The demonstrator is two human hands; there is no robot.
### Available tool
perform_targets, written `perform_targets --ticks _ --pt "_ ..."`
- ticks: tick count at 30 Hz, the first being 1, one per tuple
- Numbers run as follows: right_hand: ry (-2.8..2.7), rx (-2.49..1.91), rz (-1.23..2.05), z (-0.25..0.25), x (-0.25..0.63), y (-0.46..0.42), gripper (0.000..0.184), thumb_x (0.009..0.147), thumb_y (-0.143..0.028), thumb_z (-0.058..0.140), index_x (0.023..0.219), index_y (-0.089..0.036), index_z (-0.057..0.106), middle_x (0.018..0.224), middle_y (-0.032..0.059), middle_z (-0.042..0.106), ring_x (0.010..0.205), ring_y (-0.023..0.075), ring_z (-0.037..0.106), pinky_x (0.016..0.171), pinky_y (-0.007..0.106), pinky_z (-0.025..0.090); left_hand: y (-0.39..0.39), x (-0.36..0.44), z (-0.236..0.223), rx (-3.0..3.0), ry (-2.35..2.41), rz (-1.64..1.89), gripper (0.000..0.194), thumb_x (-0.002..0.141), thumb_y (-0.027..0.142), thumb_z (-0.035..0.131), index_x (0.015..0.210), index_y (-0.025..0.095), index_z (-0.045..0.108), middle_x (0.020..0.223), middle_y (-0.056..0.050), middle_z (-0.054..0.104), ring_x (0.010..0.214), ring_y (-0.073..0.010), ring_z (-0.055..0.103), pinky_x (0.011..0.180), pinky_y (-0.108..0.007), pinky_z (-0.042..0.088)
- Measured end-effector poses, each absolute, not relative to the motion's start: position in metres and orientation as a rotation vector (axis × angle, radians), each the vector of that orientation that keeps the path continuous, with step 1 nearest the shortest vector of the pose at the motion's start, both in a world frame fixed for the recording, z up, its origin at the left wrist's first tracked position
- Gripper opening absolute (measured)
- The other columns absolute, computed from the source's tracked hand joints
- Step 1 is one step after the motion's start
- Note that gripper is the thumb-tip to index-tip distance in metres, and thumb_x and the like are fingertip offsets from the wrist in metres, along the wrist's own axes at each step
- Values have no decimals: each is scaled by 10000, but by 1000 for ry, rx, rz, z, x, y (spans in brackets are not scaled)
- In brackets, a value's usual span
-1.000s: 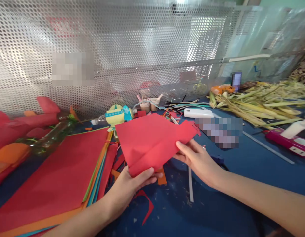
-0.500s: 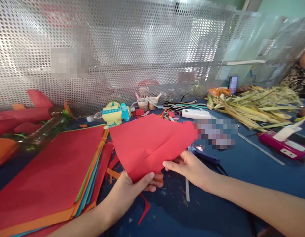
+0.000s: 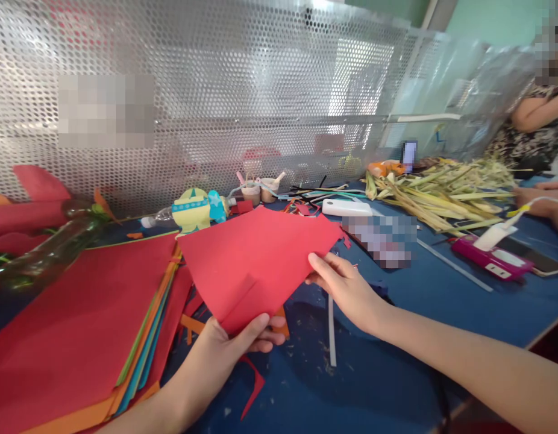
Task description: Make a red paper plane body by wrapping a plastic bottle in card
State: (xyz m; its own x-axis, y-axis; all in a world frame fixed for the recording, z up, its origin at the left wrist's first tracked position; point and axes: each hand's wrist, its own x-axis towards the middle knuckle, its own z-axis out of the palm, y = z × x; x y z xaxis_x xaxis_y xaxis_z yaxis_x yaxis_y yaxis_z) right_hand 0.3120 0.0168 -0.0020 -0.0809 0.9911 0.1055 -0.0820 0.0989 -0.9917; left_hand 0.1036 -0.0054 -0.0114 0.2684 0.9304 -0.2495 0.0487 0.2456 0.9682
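Note:
A sheet of red paper (image 3: 256, 247) is held up above the table, with a crease or folded strip near its lower left corner. My left hand (image 3: 236, 343) pinches the bottom corner, thumb on top and fingers underneath. At the right edge my right hand (image 3: 344, 289) grips the sheet between thumb and fingers; its fingertips are partly hidden behind the paper. Left of my hands lies a stack of coloured paper (image 3: 80, 307), red on top with orange, blue and green edges showing. A curved red paper scrap (image 3: 254, 389) lies below my left hand.
Bottles decorated with paper, such as a yellow and blue one (image 3: 193, 211), stand along the perforated metal screen (image 3: 243, 78). Small cups (image 3: 270, 190), a white device (image 3: 346, 208), dry husks (image 3: 442, 193) and a magenta power strip (image 3: 491, 256) lie beyond. Another person (image 3: 532, 114) sits at far right.
My right hand has moved up along the paper's right edge, and the sheet is opened flatter than before. My left hand keeps its corner. The view has turned slightly right.

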Motion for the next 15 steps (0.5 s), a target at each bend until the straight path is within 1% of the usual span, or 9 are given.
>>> perform_targets --ticks 4,7,12,15 --pt "-1126 -870 1233 -1 314 23 304 869 -516 561 916 -222 625 1043 64 667 1053 222 598 861 356 515 -2 102 -16 1173 1114 817 391 656 546 762 806 185 757 827 -59 774 704 -200 718 641 -251 585" --pt "-1041 -836 1211 0 317 28 289 871 -497 568 980 -233 613 1096 66 666 1113 227 577 868 365 525 1 99 -19 1176 1108 815 364 663 531 766 796 193 756 801 -45 773 704 -192 719 631 -226 581" --pt "-962 -848 1191 3 321 32 352 850 -539 572 1033 -240 606 1082 71 683 1103 235 590 863 370 530 1 98 -19 1178 1113 809 371 666 531 761 804 187 756 810 -54 772 727 -210 721 644 -241 586" --pt "-1007 -847 1275 4 319 29 390 835 -588 564 973 -228 623 1015 66 694 993 219 632 823 357 539 -1 100 -16 1149 1138 829 347 657 513 772 804 198 761 842 -49 775 753 -213 722 680 -253 586"
